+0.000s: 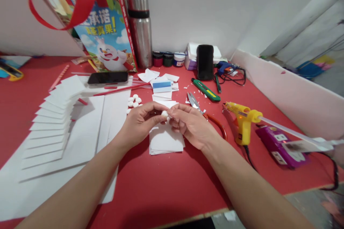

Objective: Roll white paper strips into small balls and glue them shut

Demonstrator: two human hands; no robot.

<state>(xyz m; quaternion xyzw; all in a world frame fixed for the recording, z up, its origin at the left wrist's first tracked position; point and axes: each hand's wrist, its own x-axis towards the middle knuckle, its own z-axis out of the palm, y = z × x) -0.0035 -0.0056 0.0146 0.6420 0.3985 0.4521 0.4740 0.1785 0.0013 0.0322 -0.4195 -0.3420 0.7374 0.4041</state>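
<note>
A small white lump [165, 114], possibly clay or crumpled paper, is pinched between thumb and fingertips of my left hand [142, 118]. My right hand [191, 123] meets it from the other side, its fingertips closed on the lump's right edge. Both hands hover over a stack of white paper sheets [166, 141]. Several white rounded pieces [134, 101] lie just beyond my left hand. Scissors [195, 101] with orange-red handles rest past my right hand, partly hidden by it.
On the right are a yellow glue gun [243, 123] with a glue stick and a purple box [281, 146]. A green box cutter [206, 90] lies farther back. Fanned white cards [51, 125] cover the left side. A steel flask [140, 32] and picture bag [104, 25] stand behind.
</note>
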